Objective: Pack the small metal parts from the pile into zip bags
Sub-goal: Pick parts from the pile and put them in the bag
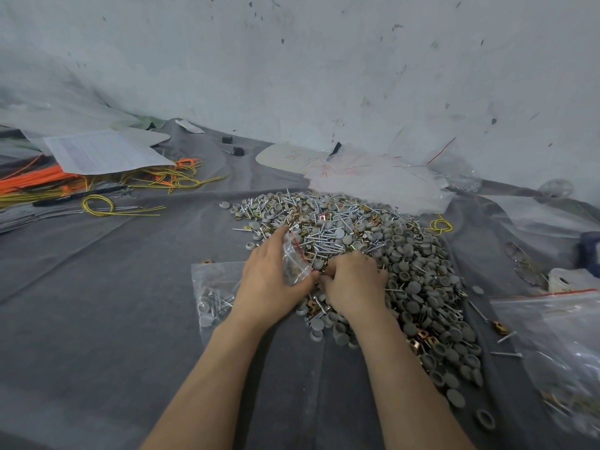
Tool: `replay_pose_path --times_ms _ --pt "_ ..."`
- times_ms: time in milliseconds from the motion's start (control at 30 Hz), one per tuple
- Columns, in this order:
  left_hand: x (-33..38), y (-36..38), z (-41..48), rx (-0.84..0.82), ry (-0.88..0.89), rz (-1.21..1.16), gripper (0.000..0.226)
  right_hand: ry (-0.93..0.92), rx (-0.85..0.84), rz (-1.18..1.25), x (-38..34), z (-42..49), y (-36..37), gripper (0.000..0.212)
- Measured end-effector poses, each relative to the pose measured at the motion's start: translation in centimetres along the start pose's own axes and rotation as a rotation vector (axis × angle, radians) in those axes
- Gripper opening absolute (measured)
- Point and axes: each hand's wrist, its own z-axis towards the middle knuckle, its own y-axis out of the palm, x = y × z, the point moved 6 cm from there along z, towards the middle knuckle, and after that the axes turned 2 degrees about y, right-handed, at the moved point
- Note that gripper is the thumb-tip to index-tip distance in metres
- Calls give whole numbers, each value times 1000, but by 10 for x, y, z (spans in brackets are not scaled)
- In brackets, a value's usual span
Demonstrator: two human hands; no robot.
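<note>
Scuffed pale wall behind a grey-draped counter

The wall (pixel 324 66) is whitish grey, flecked with dark spots, smears and scratches, and fills the upper half of the view. It meets the counter (pixel 97 352) along a slanting line at the back. A dark grey cloth (pixel 65 254) covers the counter, wrinkled, with long creases running across it. At the far left lies a printed paper sheet (pixel 107 154), and partly under it a tangle of orange and yellow cords (pixel 48 180). The light is soft and even, casting only faint shadows.
</note>
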Motion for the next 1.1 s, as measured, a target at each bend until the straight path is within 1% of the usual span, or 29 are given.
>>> replay_pose_path --times_ms 67,133,267,433,500,667,767,833,900,967,1100 --pt "0 0 0 -2 -1 2 88 3 17 18 2 -1 -2 21" --pt "0 0 0 -3 -2 2 88 -8 -14 -10 3 -2 -3 23" --pt "1 0 0 -3 -1 -5 89 -27 -114 -68 2 -3 -1 36" --pt "1 0 1 -2 4 -3 88 -40 -191 -74 1 -4 1 45" --pt "1 0 1 -2 3 1 88 -54 -168 -55 -4 -6 4 39" --pt "2 -1 0 3 5 -5 88 -55 -50 -11 -10 -7 6 27" --pt "2 -1 0 -2 5 0 88 -35 53 120 -3 -3 -1 22" --pt "2 -1 0 -6 3 -3 88 -26 142 231 3 0 -7 25" --pt "2 -1 0 -10 3 0 88 -31 183 423 7 3 -10 24" --pt "3 0 0 -11 7 7 88 -33 189 633 8 6 -11 18" --pt "3 0 0 -12 15 2 88 -26 103 868 6 10 -4 15"
